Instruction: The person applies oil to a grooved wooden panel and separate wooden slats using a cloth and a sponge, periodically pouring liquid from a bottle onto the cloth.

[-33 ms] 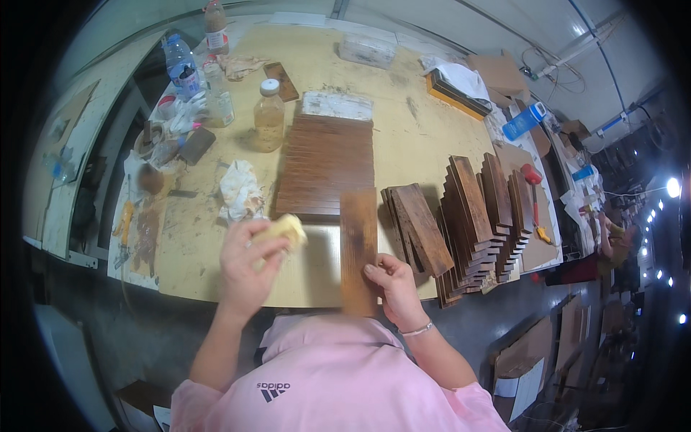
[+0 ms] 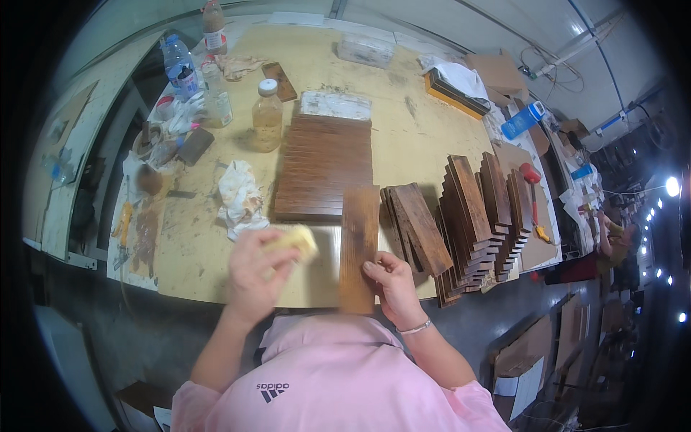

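Observation:
My left hand [image 2: 253, 275] is closed around a pale yellow sponge [image 2: 301, 243], slightly blurred, left of the board and apart from it. Between thumb and fingers, my right hand [image 2: 395, 286] grips the right edge of a brown wooden board [image 2: 358, 248], held upright lengthwise at the table's near edge. The board's face has uneven darker patches. Just beyond it lies a row of stained boards [image 2: 324, 162] packed side by side. To the right of my right hand, a few loose boards [image 2: 422, 229] lean together. A crumpled white rag [image 2: 240, 193] lies beyond my left hand.
Stepped stacks of boards [image 2: 471, 209] stand at the right. A capped bottle of yellowish liquid [image 2: 267, 119] stands behind the rag. More bottles [image 2: 178, 61] crowd the far left. A white-topped block [image 2: 335, 105] sits behind the row; a red-headed mallet [image 2: 531, 173] lies right.
My left hand has moved a little to the right with the sponge, closer to the board. The right hand and its board have barely shifted.

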